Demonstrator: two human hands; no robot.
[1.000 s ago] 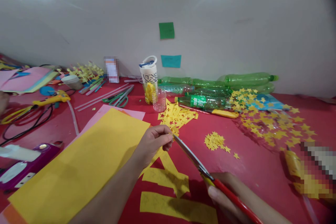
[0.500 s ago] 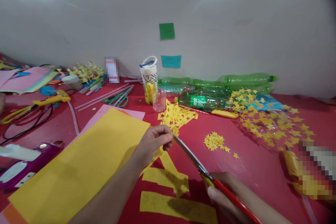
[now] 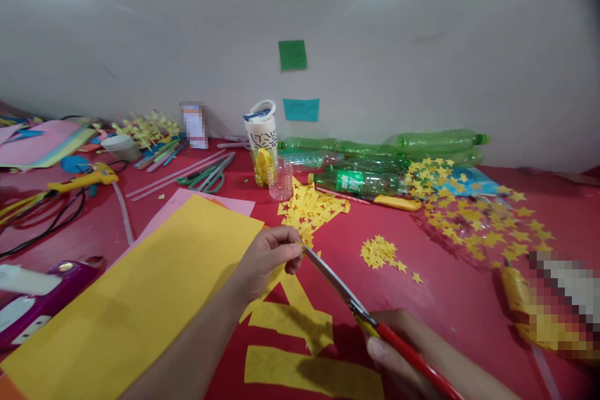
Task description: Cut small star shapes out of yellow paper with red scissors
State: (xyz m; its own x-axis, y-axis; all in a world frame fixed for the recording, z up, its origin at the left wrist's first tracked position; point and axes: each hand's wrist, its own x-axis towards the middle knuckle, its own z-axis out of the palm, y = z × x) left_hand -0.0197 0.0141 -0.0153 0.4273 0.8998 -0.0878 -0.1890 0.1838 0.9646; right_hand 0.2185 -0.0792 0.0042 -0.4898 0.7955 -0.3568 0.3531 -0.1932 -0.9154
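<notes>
My right hand [image 3: 403,344] grips a pair of scissors [image 3: 340,290] with red and yellow handles, its long blades together and pointing up-left. The tips meet the fingers of my left hand [image 3: 272,259], which is pinched closed on a tiny piece of yellow paper, mostly hidden by the fingers. Below the hands lie yellow paper strips [image 3: 312,375] with faint pencil marks. Beyond the fingertips sits a heap of yellow paper scraps [image 3: 312,212] with star-shaped holes. A small pile of cut yellow stars [image 3: 377,252] is to the right.
A large yellow sheet [image 3: 154,287] covers the left of the red table. Green plastic bottles [image 3: 360,182], a clear cup [image 3: 281,180] and a white tumbler [image 3: 261,131] stand or lie at the back. Glue guns [image 3: 84,180] are at both sides; more stars [image 3: 492,225] spread at right.
The whole view has shifted slightly, so things appear a little further left. Both hands keep nearly the same pose, with the scissor tips still at the left fingertips.
</notes>
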